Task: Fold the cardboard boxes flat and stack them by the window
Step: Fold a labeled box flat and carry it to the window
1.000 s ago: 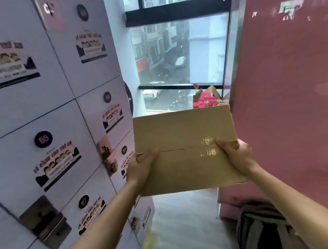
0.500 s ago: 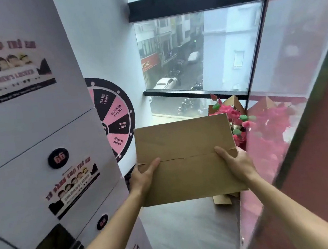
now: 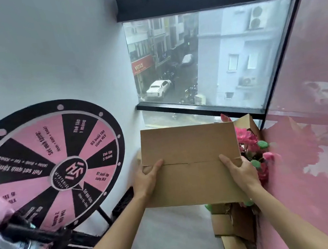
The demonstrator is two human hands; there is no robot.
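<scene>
Setting: narrow corner with a grey floor (image 3: 172, 231), a white wall on the left and a glossy pink wall (image 3: 316, 147) on the right.
Window: a black-framed window (image 3: 208, 56) fills the far end, showing a street with a white car and grey buildings.
Flattened box: a brown flattened cardboard box (image 3: 188, 146) is held up at chest level in front of the lower window pane, its face towards the camera, with a crease line running across its middle.
Left hand: the left hand (image 3: 147, 180) grips the box's left edge at the crease; the thumb lies flat on the front face, while the other fingers are hidden behind the cardboard.
Right hand: the right hand (image 3: 240, 174) grips the right edge at the same height, thumb pressed on the front, remaining fingers out of sight behind.
Other cardboard: more brown cardboard (image 3: 233, 225) lies on the floor against the pink wall, below and behind the held box.
Flowers: pink and green artificial flowers (image 3: 253, 148) sit just right of the box, partly hidden by it.
Wheel: a black and pink prize wheel (image 3: 56, 164) stands against the white wall at left.
</scene>
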